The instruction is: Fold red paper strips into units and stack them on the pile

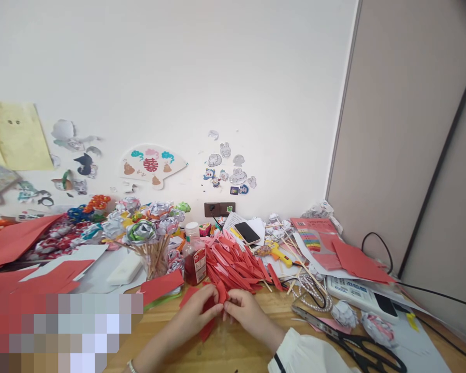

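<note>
Centrally, at the near part of the wooden table [171, 344], both my hands were brought close together over one red paper piece [222, 291]. My left hand [197, 312] was closed to a pinch, thumb and curled fingers drawn in on the paper from its left side. My right hand [245, 310] was likewise closed, thumb and fingertips gripping it from the right; the exact contact under the fingertips was hidden. The piece stood up between the two hands, in front of a heap of folded red strips [233, 261]. More red paper [207, 330] lay beneath my left hand, on the tabletop. To the left of the heap, a bottle [194, 256] with a red label stood upright, and beyond it a container of wooden sticks [154, 259] was noted near the paper flowers [142, 231]. A white block [125, 268] lay further left, on pale sheets. Behind the heap, a black phone [247, 233] rested on white paper. On the right I recorded a yellow glue gun [280, 254], a bead string [309, 292] loosely coiled, and black-handled scissors [349, 339] lying near my right sleeve [305, 352], the handles toward the lower right. Two crumpled paper balls [344, 314] sat just beyond the scissors.
</note>
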`<state>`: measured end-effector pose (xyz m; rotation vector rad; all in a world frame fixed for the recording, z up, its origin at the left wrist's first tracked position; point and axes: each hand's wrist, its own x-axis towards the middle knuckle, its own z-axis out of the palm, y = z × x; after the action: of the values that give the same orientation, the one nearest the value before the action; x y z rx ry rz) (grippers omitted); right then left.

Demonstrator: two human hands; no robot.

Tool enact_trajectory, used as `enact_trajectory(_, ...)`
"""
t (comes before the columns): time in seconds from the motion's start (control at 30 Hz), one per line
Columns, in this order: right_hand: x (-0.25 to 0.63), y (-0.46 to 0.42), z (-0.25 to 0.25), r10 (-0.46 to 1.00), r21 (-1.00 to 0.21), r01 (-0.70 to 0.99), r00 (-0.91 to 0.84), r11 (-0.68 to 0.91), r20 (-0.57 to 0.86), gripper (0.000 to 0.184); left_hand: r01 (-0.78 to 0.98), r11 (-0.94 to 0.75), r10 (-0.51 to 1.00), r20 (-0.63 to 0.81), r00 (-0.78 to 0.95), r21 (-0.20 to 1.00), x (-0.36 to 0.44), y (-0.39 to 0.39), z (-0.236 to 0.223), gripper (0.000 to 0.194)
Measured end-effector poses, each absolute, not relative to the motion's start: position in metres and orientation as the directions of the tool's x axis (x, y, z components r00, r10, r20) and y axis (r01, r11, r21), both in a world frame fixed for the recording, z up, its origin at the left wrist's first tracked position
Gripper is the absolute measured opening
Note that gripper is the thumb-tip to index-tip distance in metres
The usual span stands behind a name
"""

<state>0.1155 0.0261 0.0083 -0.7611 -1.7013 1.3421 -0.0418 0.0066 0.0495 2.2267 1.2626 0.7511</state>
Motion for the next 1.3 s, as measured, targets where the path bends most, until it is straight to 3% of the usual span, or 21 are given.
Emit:
enact_trajectory(0.17, 0.116, 0.027, 0.009, 0.871, -0.964, -0.04, -0.421, 0.262, 0.254, 0.024, 0.654, -0.477, 0.879, 0.321, 0.353, 0.587, -0.043, 0.012, 0.047, 0.026)
enact_trajectory(0.3, 0.118, 0.031, 0.008, 0.903, -0.967, -0.056, -0.346, 0.25, 0.254, 0.022, 0.769, -0.444, 0.877, 0.4, 0.267, 0.46, -0.051, 0.022, 0.043, 0.024)
enact_trajectory(0.5, 0.124, 0.037, 0.01, 0.951, -0.949, -0.078, 0.001, 0.307, 0.308, 0.023, 0.906, -0.424, 0.746, 0.573, 0.34, 0.015, -0.065, 0.026, 0.041, 0.025)
enact_trajectory(0.6, 0.126, 0.036, 0.014, 0.953, -0.938, -0.168, 0.046, 0.304, 0.3, 0.023, 0.894, -0.44, 0.735, 0.538, 0.413, -0.085, -0.066, 0.026, 0.041, 0.026)
enact_trajectory(0.67, 0.126, 0.035, 0.017, 0.96, -0.93, -0.242, 0.029, 0.278, 0.279, 0.021, 0.915, -0.404, 0.797, 0.493, 0.349, 0.004, -0.064, 0.026, 0.04, 0.025)
enact_trajectory(0.73, 0.125, 0.033, 0.019, 0.967, -0.918, -0.312, 0.011, 0.246, 0.256, 0.02, 0.92, -0.329, 0.874, 0.437, 0.212, 0.213, -0.061, 0.028, 0.039, 0.025)
enact_trajectory(0.83, 0.124, 0.031, 0.02, 0.972, -0.899, -0.381, -0.004, 0.217, 0.236, 0.021, 0.792, -0.231, 0.945, 0.323, 0.046, 0.565, -0.059, 0.032, 0.039, 0.028)
enact_trajectory(0.9, 0.124, 0.031, 0.02, 0.971, -0.892, -0.395, -0.004, 0.218, 0.24, 0.021, 0.72, -0.201, 0.961, 0.276, 0.013, 0.665, -0.06, 0.033, 0.039, 0.03)
enact_trajectory(0.97, 0.124, 0.032, 0.018, 0.969, -0.896, -0.382, -0.004, 0.226, 0.246, 0.021, 0.759, -0.185, 0.966, 0.258, 0.022, 0.625, -0.061, 0.033, 0.038, 0.028)
enact_trajectory(1.13, 0.122, 0.035, 0.013, 0.967, -0.939, -0.265, -0.068, 0.218, 0.244, 0.022, 0.94, -0.117, 0.945, 0.328, 0.007, 0.32, -0.066, 0.029, 0.037, 0.021)
enact_trajectory(1.2, 0.12, 0.036, 0.01, 0.964, -0.956, -0.188, -0.1, 0.224, 0.246, 0.024, 0.927, -0.163, 0.917, 0.398, 0.015, 0.339, -0.065, 0.028, 0.039, 0.023)
enact_trajectory(1.3, 0.117, 0.037, 0.005, 0.952, -0.963, -0.101, -0.154, 0.251, 0.264, 0.023, 0.785, -0.301, 0.914, 0.398, 0.076, 0.542, -0.058, 0.026, 0.043, 0.029)
